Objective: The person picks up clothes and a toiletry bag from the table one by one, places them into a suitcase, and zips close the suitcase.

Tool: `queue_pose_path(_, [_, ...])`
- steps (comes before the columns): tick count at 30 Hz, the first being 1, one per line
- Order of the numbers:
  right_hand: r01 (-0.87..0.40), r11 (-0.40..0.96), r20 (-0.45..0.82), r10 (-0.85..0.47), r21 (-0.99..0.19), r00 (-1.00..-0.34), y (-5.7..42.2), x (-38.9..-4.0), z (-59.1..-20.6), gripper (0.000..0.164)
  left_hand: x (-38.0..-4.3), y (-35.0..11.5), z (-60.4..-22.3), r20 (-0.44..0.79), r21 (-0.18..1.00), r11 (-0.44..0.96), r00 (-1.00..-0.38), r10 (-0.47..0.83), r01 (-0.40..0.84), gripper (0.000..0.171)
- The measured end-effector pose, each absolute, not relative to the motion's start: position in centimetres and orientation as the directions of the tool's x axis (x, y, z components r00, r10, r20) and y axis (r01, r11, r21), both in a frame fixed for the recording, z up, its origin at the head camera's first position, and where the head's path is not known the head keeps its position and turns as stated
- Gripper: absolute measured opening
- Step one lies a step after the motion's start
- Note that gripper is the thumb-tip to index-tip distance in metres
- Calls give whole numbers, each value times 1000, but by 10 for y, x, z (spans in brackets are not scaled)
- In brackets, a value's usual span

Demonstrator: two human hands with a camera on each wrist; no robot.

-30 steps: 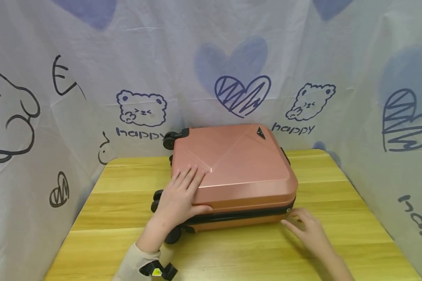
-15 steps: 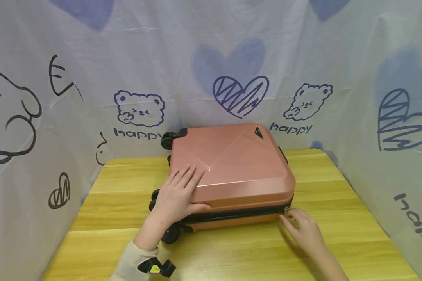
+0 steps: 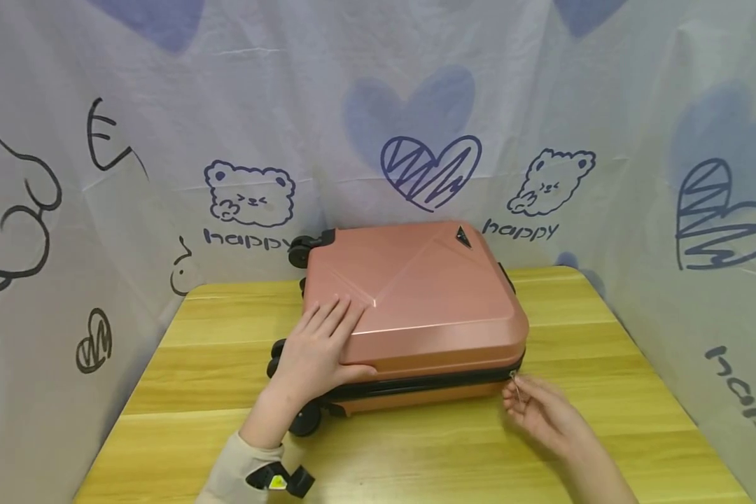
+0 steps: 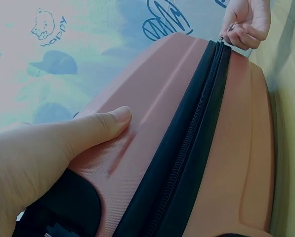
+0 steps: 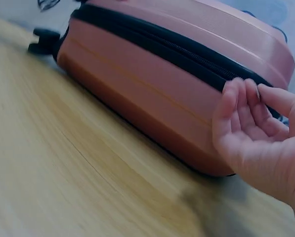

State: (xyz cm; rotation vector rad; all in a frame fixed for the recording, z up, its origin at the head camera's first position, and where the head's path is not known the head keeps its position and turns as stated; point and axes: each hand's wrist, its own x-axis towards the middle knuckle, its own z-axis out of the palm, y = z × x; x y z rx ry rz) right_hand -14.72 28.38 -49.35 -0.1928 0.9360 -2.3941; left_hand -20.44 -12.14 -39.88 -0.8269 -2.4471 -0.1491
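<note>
A pink hard-shell suitcase [image 3: 435, 280] lies flat on the wooden table, its wheels [image 3: 306, 421] to the left. My left hand [image 3: 318, 350] rests on the lid near the front left corner, fingers spread, the thumb along the front edge. At the front right corner my right hand [image 3: 544, 413] pinches a small metal zipper pull [image 3: 516, 385] between thumb and fingers, the other fingers curled. In the left wrist view the black zipper [image 4: 187, 143] runs along the side, its teeth joined, up to the right hand. The right wrist view shows the pull [image 5: 258, 94] edge-on at the fingertips.
The yellowish wooden table [image 3: 605, 364] reaches past the suitcase on both sides. A white cloth [image 3: 327, 91] with hearts and bears hangs close behind it and at the sides. A black camera mount [image 3: 283, 479] is strapped to the left wrist.
My right hand has turned at the same corner, its fingers now curled up under the zipper pull. The left hand stays on the lid. The head view has shifted slightly.
</note>
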Motion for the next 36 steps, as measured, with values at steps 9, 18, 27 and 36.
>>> queue_pose_path(9, [691,-684,147,-727,-235,-670,275,-150,-518,49,-205,-119,-402,563,-75,794,-631,533,603,102])
queue_pose_path(18, [732,-666,183,-745,-142,-642,270,-148,-521,39,-202,-118,-404,563,-63,789,-631,534,611,102])
queue_pose_path(27, [751,-646,163,-763,-139,-626,270,-148,-519,39,-203,-118,-405,592,-66,781,-605,532,621,102])
queue_pose_path(36, [682,-704,139,-709,-197,-692,284,-150,-507,37,-205,-117,-402,581,-48,781,-619,528,622,103])
